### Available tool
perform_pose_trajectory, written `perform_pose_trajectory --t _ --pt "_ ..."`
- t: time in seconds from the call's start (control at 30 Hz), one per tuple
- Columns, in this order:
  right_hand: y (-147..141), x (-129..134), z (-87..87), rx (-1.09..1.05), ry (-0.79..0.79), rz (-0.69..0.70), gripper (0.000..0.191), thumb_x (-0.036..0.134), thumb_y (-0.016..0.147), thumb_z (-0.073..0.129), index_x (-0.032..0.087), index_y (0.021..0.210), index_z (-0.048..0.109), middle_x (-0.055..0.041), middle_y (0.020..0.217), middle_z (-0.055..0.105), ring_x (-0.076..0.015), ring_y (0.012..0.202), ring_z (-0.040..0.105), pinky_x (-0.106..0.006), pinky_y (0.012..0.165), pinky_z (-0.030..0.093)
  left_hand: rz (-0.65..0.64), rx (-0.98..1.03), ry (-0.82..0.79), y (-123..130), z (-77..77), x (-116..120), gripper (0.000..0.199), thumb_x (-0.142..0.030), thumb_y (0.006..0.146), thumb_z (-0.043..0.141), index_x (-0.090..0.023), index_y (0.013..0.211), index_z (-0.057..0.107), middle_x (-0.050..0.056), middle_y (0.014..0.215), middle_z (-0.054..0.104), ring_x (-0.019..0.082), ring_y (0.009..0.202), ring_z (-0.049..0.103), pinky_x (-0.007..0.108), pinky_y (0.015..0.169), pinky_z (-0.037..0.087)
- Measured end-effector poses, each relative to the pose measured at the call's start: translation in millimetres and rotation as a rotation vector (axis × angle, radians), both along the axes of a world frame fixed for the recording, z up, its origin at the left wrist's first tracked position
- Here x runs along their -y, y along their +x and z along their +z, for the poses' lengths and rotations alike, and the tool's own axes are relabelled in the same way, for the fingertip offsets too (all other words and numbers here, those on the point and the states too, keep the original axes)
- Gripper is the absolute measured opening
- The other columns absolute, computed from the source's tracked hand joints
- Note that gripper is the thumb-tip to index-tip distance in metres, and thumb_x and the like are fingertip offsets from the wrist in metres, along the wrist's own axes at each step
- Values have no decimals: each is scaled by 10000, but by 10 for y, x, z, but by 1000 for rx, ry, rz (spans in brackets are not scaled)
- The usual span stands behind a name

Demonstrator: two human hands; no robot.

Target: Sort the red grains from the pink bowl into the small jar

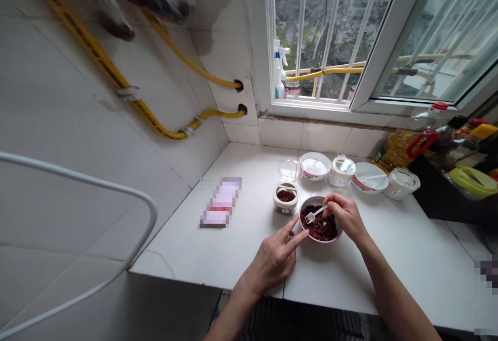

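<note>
A round bowl (302, 232) of dark red flakes stands on the white counter. My right hand (345, 217) pinches the handle of a small white spoon (310, 218), whose scoop rests over the flakes. At the bowl's left rim is my left hand (274, 255), with its index and middle fingers apart and touching the bowl, holding nothing. Just behind and left of the bowl stands a small white jar (286, 207) with its clear lid (290, 169) flipped open and dark red flakes inside.
Behind the bowl are a bowl of white powder (316, 177), a lidded jar (341, 179), a flowered bowl (369, 188) and another jar (401, 190). An oil bottle (397, 149) stands at right. A blurred pink packet (221, 201) lies left; a white rail (143, 195) curves nearby.
</note>
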State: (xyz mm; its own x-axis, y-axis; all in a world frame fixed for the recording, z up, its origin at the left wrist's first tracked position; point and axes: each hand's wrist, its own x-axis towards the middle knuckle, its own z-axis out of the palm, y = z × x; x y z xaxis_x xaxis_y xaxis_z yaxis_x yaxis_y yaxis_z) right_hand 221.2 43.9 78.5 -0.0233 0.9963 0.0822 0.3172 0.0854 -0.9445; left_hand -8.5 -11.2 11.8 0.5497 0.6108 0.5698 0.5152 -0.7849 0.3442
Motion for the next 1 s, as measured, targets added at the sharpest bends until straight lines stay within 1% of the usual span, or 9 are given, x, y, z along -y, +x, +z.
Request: perform_pose_trajectory --t 0.13,0.23,0.37,0.5,0.67,0.73,0.87,0.93,1.0 --pt "11 -19 17 -85 -52 -12 168 359 715 542 213 720 624 3 522 665 -177 547 617 -301 627 490 1 -13 -32 -1 -1 3 668 -8 840 450 -220 1473 421 169 1568 374 253 1271 586 374 926 592" --pt "25 -31 28 -165 -68 -35 159 353 701 562 209 722 626 5 511 658 -175 535 614 -310 644 495 0 -9 -27 -1 1 4 652 -8 843 450 -215 1462 433 181 1561 380 253 1227 616 369 907 597" --pt "33 -40 48 -233 -37 -71 163 365 714 596 208 739 632 4 524 667 -181 550 630 -326 673 512 4 -3 -12 -6 11 6 649 -10 844 450 -216 1460 438 173 1542 414 218 1126 661 337 889 600" --pt "-23 -35 79 -258 23 -113 176 378 751 618 207 792 633 -9 584 697 -195 603 661 -343 721 528 8 -11 -14 -10 20 9 651 -11 836 455 -208 1457 449 166 1555 396 213 1123 661 323 897 596" --pt "-232 11 117 -176 221 -134 175 374 891 538 217 916 610 -41 732 750 -218 737 705 -364 780 531 -6 -1 -22 -8 33 10 630 -16 848 442 -201 1450 455 175 1542 408 193 1065 675 329 893 598" --pt "-322 31 117 -39 349 -102 149 331 935 502 226 954 606 -51 799 764 -223 794 710 -390 839 518 -10 2 -22 -6 38 10 633 -15 849 439 -201 1454 451 178 1541 411 194 1060 678 334 897 598" --pt "-413 43 100 320 655 67 175 191 944 467 245 929 632 -36 841 769 -207 791 689 -453 1004 426 -5 7 -24 -3 43 8 682 -15 849 440 -229 1495 399 169 1549 406 189 1025 691 337 894 601" --pt "-396 42 109 374 725 97 207 160 947 456 248 936 643 -26 835 766 -198 761 680 -453 1003 419 -6 11 -24 -3 44 6 692 -16 845 443 -231 1500 392 170 1549 406 191 1028 691 339 894 600" --pt "-334 45 138 359 719 48 206 170 956 460 244 953 651 -31 808 756 -210 777 678 -440 960 440 -6 4 -25 -5 42 4 676 -18 843 445 -224 1486 412 171 1547 408 202 1068 681 343 902 597"
